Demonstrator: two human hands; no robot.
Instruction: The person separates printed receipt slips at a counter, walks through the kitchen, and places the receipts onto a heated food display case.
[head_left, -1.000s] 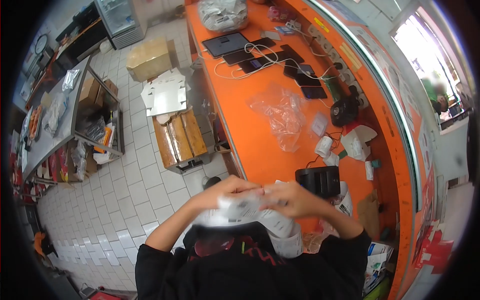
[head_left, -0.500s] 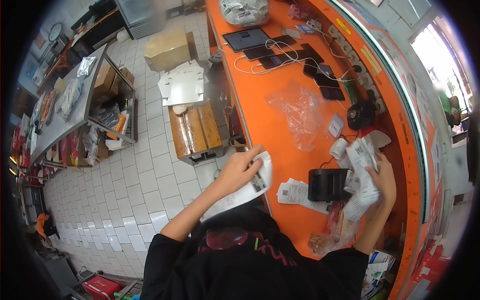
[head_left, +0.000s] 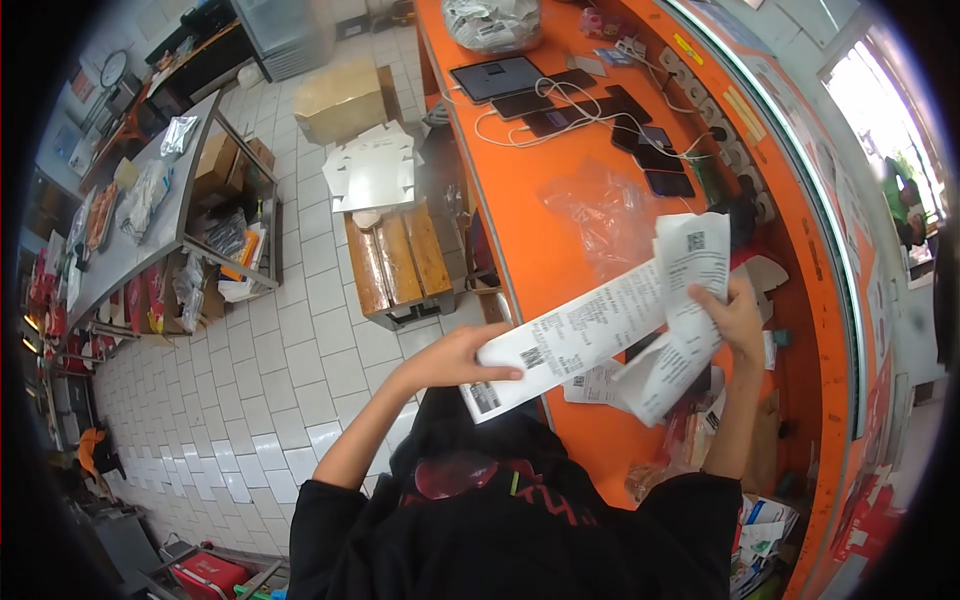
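A long printed receipt [head_left: 575, 335] stretches diagonally in front of me, above the counter's front edge. My left hand [head_left: 465, 357] pinches its lower left end, thumb on top of the paper. The other end meets a bundle of receipts [head_left: 690, 255] gripped in my right hand [head_left: 735, 315]; a loose length of that paper curls down below. Whether the long strip joins the bundle cannot be made out. More receipts [head_left: 592, 385] lie on the orange counter beneath, partly covered. The papers hide most of the black box-shaped device there.
The orange counter [head_left: 510, 215] carries a tablet [head_left: 495, 78], several phones with white cables and a crumpled clear plastic bag [head_left: 600, 215]. On the tiled floor to the left stand a wooden stool [head_left: 400, 265] and a cardboard box [head_left: 345, 105]. A metal table [head_left: 150, 215] stands farther left.
The receipt at my left hand is now stretched out flat toward the right. My right hand has moved left and up with its bundle, over the black device.
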